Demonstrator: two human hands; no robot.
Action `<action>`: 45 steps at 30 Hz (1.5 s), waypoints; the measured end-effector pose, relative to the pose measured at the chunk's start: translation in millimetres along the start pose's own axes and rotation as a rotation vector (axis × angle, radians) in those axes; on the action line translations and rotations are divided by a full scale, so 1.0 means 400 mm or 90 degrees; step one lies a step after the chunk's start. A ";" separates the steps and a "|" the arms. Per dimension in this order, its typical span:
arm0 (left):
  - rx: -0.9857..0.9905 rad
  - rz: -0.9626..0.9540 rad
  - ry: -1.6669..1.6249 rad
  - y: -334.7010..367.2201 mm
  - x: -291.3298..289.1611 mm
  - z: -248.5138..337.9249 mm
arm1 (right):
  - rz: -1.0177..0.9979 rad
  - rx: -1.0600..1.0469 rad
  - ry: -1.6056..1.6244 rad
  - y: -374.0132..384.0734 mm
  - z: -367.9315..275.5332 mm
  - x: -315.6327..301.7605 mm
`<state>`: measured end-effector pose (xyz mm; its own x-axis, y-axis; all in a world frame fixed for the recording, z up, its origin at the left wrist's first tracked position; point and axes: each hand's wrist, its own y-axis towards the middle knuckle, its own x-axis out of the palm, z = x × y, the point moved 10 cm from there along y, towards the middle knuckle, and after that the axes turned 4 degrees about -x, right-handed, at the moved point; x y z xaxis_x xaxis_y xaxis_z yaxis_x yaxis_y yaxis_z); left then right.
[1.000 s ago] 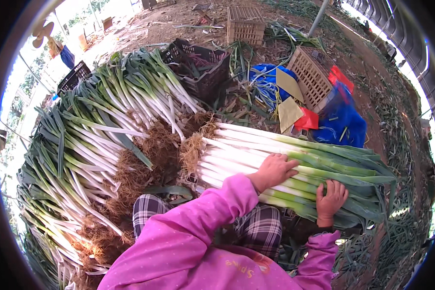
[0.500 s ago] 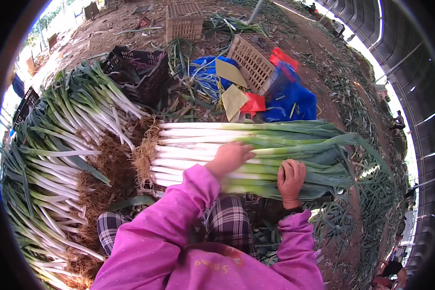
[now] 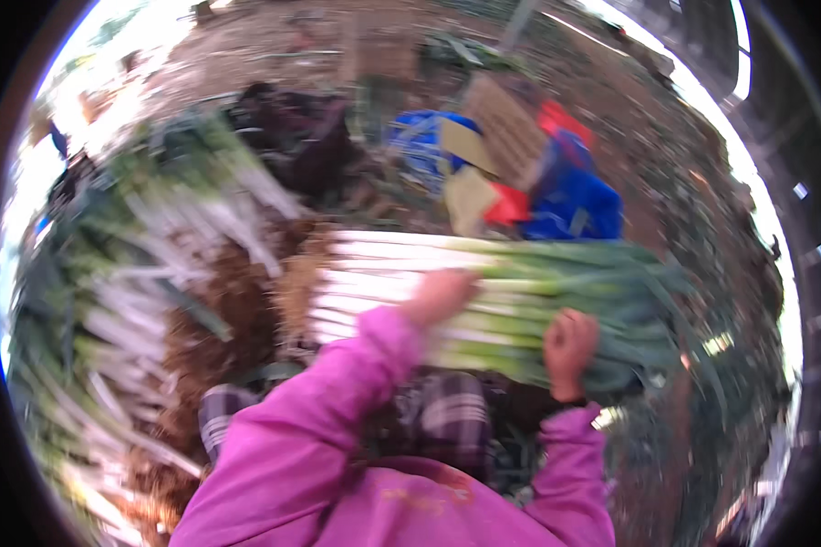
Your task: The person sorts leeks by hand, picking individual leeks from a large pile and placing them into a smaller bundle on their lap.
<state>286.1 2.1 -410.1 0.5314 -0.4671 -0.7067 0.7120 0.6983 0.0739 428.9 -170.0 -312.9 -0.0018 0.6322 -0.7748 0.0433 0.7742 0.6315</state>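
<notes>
- Leeks lie side by side in a neat row before the person's knees, roots to the left, white stems in the middle, green leaves to the right; what carries them is hidden beneath
- Toward the left edge of the ground, a large heap of more leeks spreads out, blurred, its brown roots turned toward the row
- Beyond the heap's far right corner stands a dark crate, apart from the row
- At the row's left end, a brown fringe of roots shows near the heap's roots
- Left hand, blurred, rests over the stems where white turns green, fingers pointing right; whether its grip is slack or holding a stem, I cannot tell
- Past the row's far edge lie a blue bundle, a yellowish sheet, a tan crate and a blue bag, with red pieces beside them
- Right hand sits at the near edge of the leaves, fingers curled; whether its grip has leaves in it, I cannot tell
- Toward the ground's right edge, green litter is scattered
</notes>
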 end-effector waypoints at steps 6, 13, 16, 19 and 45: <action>0.185 0.252 0.121 0.011 -0.367 0.191 | 0.005 -0.060 -0.122 -0.058 0.091 -0.020; 0.003 0.525 0.151 -0.503 -1.079 -0.143 | -0.057 -0.062 -0.200 -0.070 0.066 -0.017; -0.332 0.649 0.022 -0.862 -1.243 -0.398 | 0.005 -0.078 -0.168 -0.042 0.014 -0.063; -0.374 0.892 -0.046 -1.200 -1.275 -0.568 | 0.021 -0.108 -0.199 -0.042 0.011 -0.066; -0.180 0.000 0.605 0.054 -0.412 -1.099 | -0.027 -0.033 -0.277 0.044 -0.068 -0.012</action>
<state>12.4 332.6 -601.3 -0.1458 0.0763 -0.9864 0.5104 0.8599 -0.0090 402.3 -158.4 -297.1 0.4191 0.5363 -0.7326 0.0016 0.8064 0.5913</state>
